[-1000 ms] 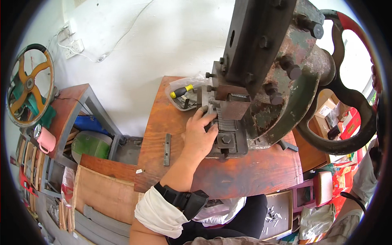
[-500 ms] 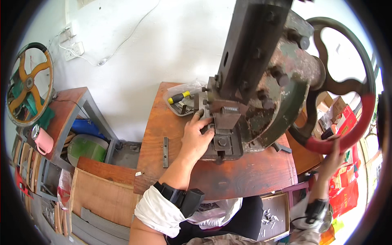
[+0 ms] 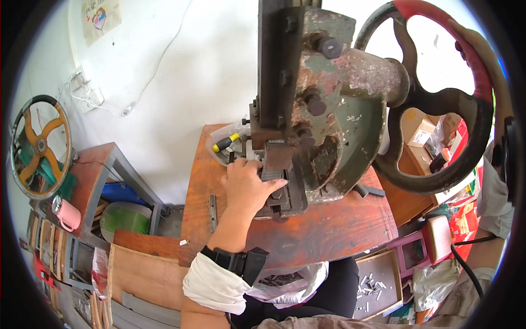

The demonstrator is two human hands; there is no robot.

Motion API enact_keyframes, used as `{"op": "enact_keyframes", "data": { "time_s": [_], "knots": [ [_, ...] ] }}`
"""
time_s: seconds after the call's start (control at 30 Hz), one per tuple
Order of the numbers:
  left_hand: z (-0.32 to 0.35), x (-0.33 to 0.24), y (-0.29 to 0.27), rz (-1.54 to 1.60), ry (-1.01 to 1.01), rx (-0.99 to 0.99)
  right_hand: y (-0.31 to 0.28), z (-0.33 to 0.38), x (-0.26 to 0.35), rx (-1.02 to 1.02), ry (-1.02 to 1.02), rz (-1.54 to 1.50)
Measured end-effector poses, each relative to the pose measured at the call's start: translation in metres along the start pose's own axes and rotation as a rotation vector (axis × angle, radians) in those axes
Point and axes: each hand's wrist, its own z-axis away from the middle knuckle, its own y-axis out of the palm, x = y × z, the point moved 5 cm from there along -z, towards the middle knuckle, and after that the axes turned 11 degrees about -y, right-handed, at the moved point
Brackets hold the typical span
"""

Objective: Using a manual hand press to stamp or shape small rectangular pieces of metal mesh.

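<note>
1. The left grip (image 3: 245,186) is spread, with the thumb far from the other fingers. It rests on the metal base (image 3: 296,193) of a big press. I cannot tell if the fingertips pinch something small.
2. Right beside it is a ridged metal piece (image 3: 271,175). It sits on the base, just under the brown metal block (image 3: 278,157) of the press.
3. The right grip (image 3: 482,44) is curled around the rim of a big hand wheel (image 3: 421,96), at the red part, far up on the right.
4. The press (image 3: 320,71) is green and rusty, with fat bolts. It stands on a brown wooden surface (image 3: 323,236).
5. Left of the press, at the far side, is a clear tub (image 3: 217,156) with a yellow and black screwdriver (image 3: 226,142) in it.
6. A thin metal bar (image 3: 213,213) lies left of the left forearm. A tiny white scrap (image 3: 183,242) is nearer.
7. Near and to the right, lower down, a tray (image 3: 388,306) holds little silver pieces (image 3: 371,286). A pink stool (image 3: 407,255) is beside it.
8. Far to the left are a yellow-spoked wheel (image 3: 41,145) and a pink cup (image 3: 67,215).
</note>
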Motion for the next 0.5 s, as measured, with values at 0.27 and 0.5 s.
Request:
{"op": "enact_keyframes", "data": {
  "time_s": [0.27,0.5],
  "knots": [
    [0.009,0.005,-0.008,-0.093,-0.033,-0.074,0.036,0.006,0.079,0.006,-0.126,0.315],
    [0.007,0.015,-0.011,-0.043,0.007,-0.124,0.07,0.043,0.101,-0.33,-0.788,0.785]
  ]
}}
